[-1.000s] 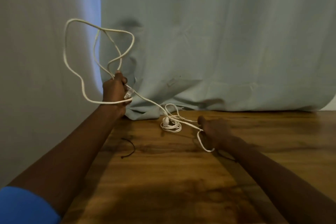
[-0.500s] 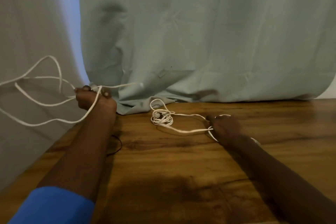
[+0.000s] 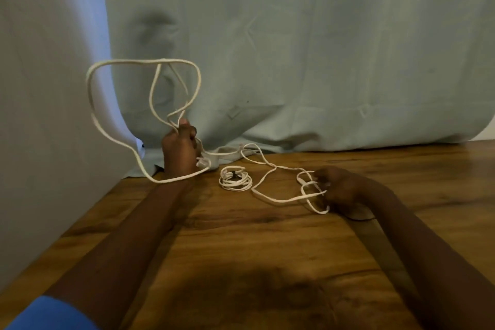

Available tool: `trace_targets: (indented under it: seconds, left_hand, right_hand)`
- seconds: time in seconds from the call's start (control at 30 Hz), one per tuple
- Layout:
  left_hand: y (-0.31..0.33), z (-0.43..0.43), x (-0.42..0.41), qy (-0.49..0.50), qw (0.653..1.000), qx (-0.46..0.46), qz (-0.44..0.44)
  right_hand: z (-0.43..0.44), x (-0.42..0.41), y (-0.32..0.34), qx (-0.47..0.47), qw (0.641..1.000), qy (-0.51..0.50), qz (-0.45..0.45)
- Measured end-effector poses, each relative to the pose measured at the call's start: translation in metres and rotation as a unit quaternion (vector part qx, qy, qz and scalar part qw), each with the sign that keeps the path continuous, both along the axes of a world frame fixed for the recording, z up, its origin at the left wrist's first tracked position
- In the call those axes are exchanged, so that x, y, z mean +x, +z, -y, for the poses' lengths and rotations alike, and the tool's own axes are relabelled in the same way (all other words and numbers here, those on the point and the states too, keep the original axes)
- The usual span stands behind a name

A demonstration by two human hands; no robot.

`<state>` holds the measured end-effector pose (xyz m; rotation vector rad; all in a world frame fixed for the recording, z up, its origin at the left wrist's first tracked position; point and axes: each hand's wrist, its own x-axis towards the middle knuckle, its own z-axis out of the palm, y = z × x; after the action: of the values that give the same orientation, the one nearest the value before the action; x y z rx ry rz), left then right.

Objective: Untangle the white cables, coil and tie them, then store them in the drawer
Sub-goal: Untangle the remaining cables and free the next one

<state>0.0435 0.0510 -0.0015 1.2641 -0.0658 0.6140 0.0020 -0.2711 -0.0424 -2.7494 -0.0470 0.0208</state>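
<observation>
The left hand [image 3: 179, 151] is raised just above the far left of the bench [image 3: 241, 249], its fingers [image 3: 190, 132] curled tight round a white cable [image 3: 128, 62]. Wide, loose loops of the cable stand up above the fist and sag below the wrist. A small white piece [image 3: 202, 162] beside the palm may be a plug, but it is too blurred to tell. From the fist the cable runs right across the bench to the right hand [image 3: 341, 190], which rests on the wood and holds a few small loops. How its fingertips lie is lost in shadow. Between the hands, apart from both, lies a small coiled bundle [image 3: 235, 181]. A pale curtain [image 3: 321, 48] hides everything behind the bench. A blue sleeve [image 3: 53, 313] is cut off at the lower left.
</observation>
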Motion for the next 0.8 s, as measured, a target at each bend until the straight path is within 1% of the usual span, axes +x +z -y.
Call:
trace_targets:
  seconds: [0.03,0.1,0.17,0.2,0.23,0.3,0.33,0.37,0.43,0.47,0.5,0.57,0.6,0.63,0.7,0.77,0.8]
  left_hand:
    - [0.003,-0.004,-0.003,0.016,0.999,0.035,0.009]
    - [0.008,-0.015,-0.008,0.097,0.985,0.140,0.034]
    - [0.012,-0.028,-0.015,0.166,0.951,0.253,0.067]
    - [0.015,-0.034,-0.018,0.184,0.929,0.310,0.079]
    - [0.019,-0.041,-0.022,0.197,0.906,0.368,0.072]
    - [0.026,-0.049,-0.030,0.212,0.866,0.453,0.002]
    - [0.027,-0.053,-0.033,0.210,0.850,0.482,-0.033]
    - [0.026,-0.057,-0.035,0.199,0.840,0.502,-0.063]
    - [0.023,-0.065,-0.042,0.166,0.826,0.527,-0.111]
    - [0.021,-0.068,-0.045,0.140,0.824,0.533,-0.131]
    - [0.019,-0.071,-0.046,0.102,0.832,0.525,-0.147]
    - [0.015,-0.078,-0.048,0.008,0.873,0.455,-0.177]
    - [0.012,-0.082,-0.047,-0.012,0.891,0.415,-0.186]
    - [0.007,-0.088,-0.043,-0.005,0.904,0.387,-0.179]
    - [-0.006,-0.098,-0.028,0.044,0.916,0.375,-0.134]
    - [-0.012,-0.105,-0.024,0.107,0.916,0.377,-0.088]
    - [-0.012,-0.107,-0.025,0.141,0.914,0.376,-0.059]
  right_hand:
    - [0.000,0.000,0.006,-0.013,1.000,-0.005,-0.009]
    - [-0.001,-0.002,0.018,-0.044,0.998,0.000,-0.042]
    - [-0.003,-0.005,0.030,-0.079,0.993,0.020,-0.081]
    - [-0.005,-0.007,0.035,-0.095,0.991,0.026,-0.087]
    - [-0.008,-0.007,0.039,-0.116,0.990,0.025,-0.082]
    - [-0.016,-0.003,0.043,-0.155,0.987,0.013,-0.037]
    - [-0.023,-0.001,0.043,-0.172,0.985,0.012,-0.011]
    - [-0.031,0.002,0.042,-0.189,0.982,0.016,0.008]
    - [-0.051,0.003,0.040,-0.226,0.974,0.013,0.005]
    - [-0.060,0.002,0.039,-0.256,0.966,0.009,-0.005]
    - [-0.067,-0.001,0.038,-0.288,0.957,0.002,-0.021]
    - [-0.074,-0.004,0.037,-0.338,0.940,-0.014,-0.052]
    - [-0.076,-0.005,0.038,-0.358,0.931,-0.018,-0.069]
    - [-0.077,-0.005,0.039,-0.372,0.924,-0.022,-0.082]
    - [-0.077,-0.001,0.042,-0.383,0.919,-0.030,-0.087]
    - [-0.084,-0.005,0.050,-0.398,0.914,-0.030,-0.073]
    - [-0.089,-0.009,0.056,-0.405,0.913,-0.022,-0.045]
